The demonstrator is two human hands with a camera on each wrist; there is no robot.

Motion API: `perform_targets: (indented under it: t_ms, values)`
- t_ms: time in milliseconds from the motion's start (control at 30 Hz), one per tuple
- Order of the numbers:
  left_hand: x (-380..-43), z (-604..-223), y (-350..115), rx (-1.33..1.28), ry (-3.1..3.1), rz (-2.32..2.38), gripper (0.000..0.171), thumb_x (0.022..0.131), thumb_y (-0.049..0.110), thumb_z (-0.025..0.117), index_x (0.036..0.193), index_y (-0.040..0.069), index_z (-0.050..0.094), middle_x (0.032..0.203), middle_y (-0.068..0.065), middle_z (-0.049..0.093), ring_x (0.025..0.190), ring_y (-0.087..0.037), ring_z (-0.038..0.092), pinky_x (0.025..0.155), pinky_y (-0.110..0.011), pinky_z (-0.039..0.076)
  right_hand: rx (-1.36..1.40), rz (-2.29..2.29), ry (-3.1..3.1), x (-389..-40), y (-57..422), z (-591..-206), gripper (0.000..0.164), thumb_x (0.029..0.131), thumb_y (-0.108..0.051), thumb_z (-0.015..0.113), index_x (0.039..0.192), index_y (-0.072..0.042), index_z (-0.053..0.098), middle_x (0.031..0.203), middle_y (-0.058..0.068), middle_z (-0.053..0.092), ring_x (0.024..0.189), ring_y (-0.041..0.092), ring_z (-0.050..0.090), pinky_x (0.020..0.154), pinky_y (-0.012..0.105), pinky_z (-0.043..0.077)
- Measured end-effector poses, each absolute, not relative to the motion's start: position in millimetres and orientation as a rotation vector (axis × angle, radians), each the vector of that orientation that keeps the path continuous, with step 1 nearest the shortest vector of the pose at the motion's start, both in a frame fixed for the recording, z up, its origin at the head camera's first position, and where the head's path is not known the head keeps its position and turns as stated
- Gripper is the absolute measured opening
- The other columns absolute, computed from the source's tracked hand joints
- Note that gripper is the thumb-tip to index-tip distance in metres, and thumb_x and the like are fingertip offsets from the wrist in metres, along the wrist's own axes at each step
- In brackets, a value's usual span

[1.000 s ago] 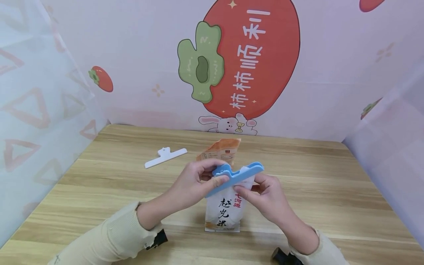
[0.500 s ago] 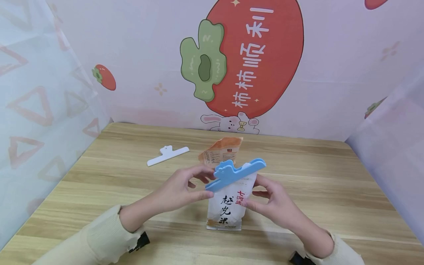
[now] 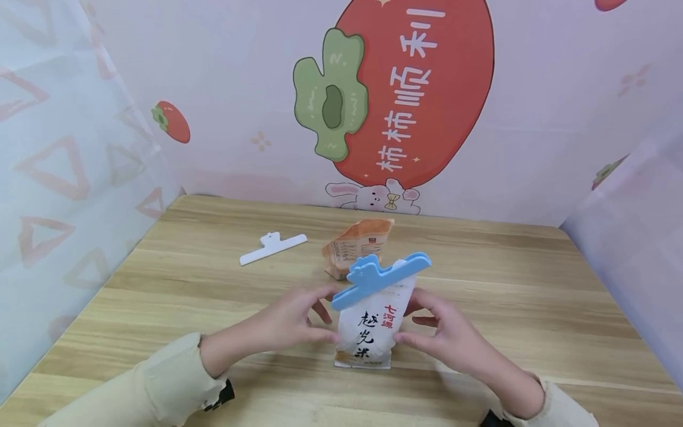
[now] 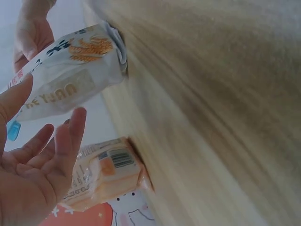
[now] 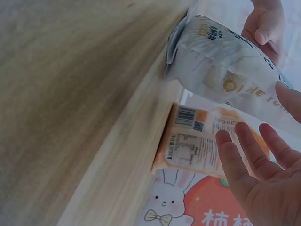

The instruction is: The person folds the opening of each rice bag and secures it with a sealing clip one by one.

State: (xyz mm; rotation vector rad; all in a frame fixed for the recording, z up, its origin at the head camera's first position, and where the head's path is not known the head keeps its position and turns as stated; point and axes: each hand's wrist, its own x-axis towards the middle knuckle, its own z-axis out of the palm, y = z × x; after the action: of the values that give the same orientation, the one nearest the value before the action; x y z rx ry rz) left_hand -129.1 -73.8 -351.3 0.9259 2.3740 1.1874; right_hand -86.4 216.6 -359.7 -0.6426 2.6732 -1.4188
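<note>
Rice bag [image 3: 373,332] clipped, blue clip [image 3: 380,280] at twelve; my left hand [image 3: 290,323] and right hand [image 3: 443,332] flank it, fingers loose, holding nothing; next: pull clear without tipping it.

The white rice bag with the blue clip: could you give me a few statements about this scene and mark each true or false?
1. The blue clip sits on top of the white rice bag. True.
2. The white clip is fastened to the orange bag. False: it lies alone on the table, left of that bag.
3. The left hand has its fingers spread. True.
4. The right hand pinches the blue clip. False: it is beside the bag, below the clip.
5. The white rice bag lies flat. False: it stands upright.
</note>
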Motion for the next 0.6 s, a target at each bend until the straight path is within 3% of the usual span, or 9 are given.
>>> perform_targets:
  t_ms: [133,267,600]
  values:
    - [-129.1,-356.5,-71.2,0.905,2.318,1.240,0.064,0.079,0.023,0.085,0.134,0.009,0.056,0.127,-0.010,0.066,0.078,-0.004,0.070,0.073,-0.024,0.057,-0.636,-1.377,2.672,-86.1,214.3,-362.5,0.048,0.081,-0.033,0.083,0.122,-0.018,0.063,0.109,-0.006,0.069,0.102,0.013,0.063,0.087,0.038,0.058]
    - [-129.1,-358.5,-69.3,0.873,2.290,1.289,0.062,0.080,0.020,0.084,0.134,0.008,0.057,0.126,-0.011,0.067,0.076,-0.006,0.071,0.078,-0.026,0.057,-0.629,-1.340,2.661,-84.6,211.5,-364.5,0.051,0.081,-0.032,0.082,0.124,-0.014,0.061,0.113,-0.004,0.069,0.102,0.017,0.064,0.087,0.038,0.059]
    - [-127.8,-362.7,-67.4,0.856,2.247,1.380,0.046,0.080,0.011,0.083,0.121,0.002,0.066,0.110,-0.015,0.072,0.070,-0.006,0.070,0.070,-0.020,0.059,-0.685,-1.351,2.665,-82.7,207.3,-369.3,0.049,0.083,-0.023,0.081,0.124,-0.010,0.058,0.110,0.003,0.070,0.094,0.017,0.068,0.083,0.031,0.060]
